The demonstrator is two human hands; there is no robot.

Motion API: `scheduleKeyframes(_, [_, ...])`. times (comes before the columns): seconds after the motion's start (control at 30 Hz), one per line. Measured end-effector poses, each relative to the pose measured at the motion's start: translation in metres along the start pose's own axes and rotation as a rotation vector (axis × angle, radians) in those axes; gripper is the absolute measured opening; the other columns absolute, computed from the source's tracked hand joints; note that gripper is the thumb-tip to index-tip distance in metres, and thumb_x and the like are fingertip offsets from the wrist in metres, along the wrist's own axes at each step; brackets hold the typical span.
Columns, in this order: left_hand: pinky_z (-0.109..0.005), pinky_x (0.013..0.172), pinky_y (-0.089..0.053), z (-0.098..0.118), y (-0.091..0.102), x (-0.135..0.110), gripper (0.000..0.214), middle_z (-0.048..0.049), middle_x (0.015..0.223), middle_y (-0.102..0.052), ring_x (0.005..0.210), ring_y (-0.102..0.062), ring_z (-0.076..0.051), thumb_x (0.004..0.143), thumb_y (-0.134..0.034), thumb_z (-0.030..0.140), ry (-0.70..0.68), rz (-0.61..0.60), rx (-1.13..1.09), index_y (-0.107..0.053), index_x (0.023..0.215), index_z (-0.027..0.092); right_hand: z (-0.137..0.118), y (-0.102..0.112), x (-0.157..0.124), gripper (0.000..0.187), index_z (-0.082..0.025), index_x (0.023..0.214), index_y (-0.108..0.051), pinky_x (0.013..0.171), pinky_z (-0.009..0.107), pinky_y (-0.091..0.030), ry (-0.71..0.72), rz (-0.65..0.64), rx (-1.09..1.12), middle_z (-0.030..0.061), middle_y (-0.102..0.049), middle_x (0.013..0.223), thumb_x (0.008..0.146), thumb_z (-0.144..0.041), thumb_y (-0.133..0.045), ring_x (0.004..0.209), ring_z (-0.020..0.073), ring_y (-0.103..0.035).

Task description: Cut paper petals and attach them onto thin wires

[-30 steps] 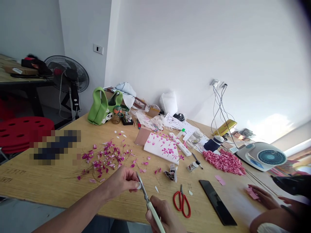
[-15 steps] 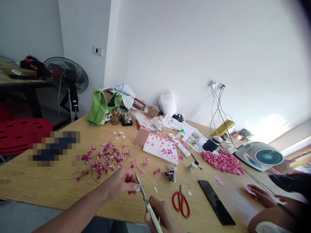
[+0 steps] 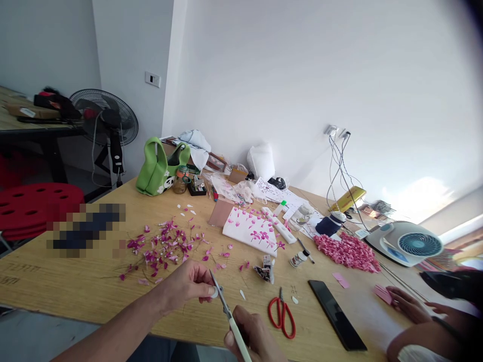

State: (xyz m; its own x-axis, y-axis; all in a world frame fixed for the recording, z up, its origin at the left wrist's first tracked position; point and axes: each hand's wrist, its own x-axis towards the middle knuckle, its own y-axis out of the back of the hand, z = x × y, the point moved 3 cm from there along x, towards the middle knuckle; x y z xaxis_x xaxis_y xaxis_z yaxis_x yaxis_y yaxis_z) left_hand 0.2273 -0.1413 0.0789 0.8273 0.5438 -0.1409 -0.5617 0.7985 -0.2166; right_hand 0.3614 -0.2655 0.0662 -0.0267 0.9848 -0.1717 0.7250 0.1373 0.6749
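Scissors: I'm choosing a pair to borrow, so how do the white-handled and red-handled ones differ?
The white-handled scissors are tilted in the right hand; the red-handled scissors lie flat on the table. The white-handled scissors look slim-gripped; the red-handled scissors show two big loops. Both have narrow metal blades.

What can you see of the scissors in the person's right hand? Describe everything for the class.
The scissors have slim, shiny metal blades and a long, pale handle that looks like plastic. They are held above the table, tilted, with the tips pointing up and away. The right hand grips the handle, and nothing else seems to touch them. The blades end close to the left hand, beside a white piece that it holds. Whether the blades are fully shut is too small to tell.
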Motion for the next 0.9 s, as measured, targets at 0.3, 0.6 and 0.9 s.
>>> scheduleKeyframes(0.3, [-0.026, 0.057, -0.039, -0.003, 0.007, 0.0, 0.018, -0.0016, 0.054, -0.063, 0.052, -0.051, -0.012, 0.061, -0.073, 0.028, -0.049, 0.114, -0.065, -0.064, 0.06, 0.012, -0.002, 0.002, 0.001, 0.045, -0.019, 0.074, -0.041, 0.053, 0.023, -0.03, -0.002, 0.257, 0.311, -0.0032, -0.04, 0.064, 0.08, -0.063, -0.047, 0.057, 0.0101, -0.038])
scheduleKeyframes(0.6, [-0.026, 0.057, -0.037, -0.003, 0.001, -0.006, 0.02, -0.0016, 0.056, -0.06, 0.055, -0.05, -0.013, 0.063, -0.068, 0.031, -0.074, 0.172, 0.095, -0.062, 0.06, 0.012, -0.038, 0.002, 0.036, 0.027, -0.018, 0.07, -0.047, 0.053, 0.024, -0.033, -0.004, 0.518, 0.501, -0.0015, -0.048, 0.062, 0.072, -0.04, -0.062, 0.057, 0.0114, -0.04])
scheduleKeyframes(0.9, [-0.027, 0.06, -0.04, -0.011, 0.003, -0.008, 0.017, -0.0025, 0.06, -0.06, 0.061, -0.053, -0.016, 0.067, -0.062, 0.03, -0.14, 0.293, 0.21, -0.059, 0.06, 0.014, -0.027, -0.004, 0.047, 0.016, -0.019, 0.069, -0.046, 0.054, 0.024, -0.034, 0.019, 0.556, 0.457, -0.004, -0.047, 0.061, 0.071, -0.026, -0.06, 0.056, 0.0107, -0.041])
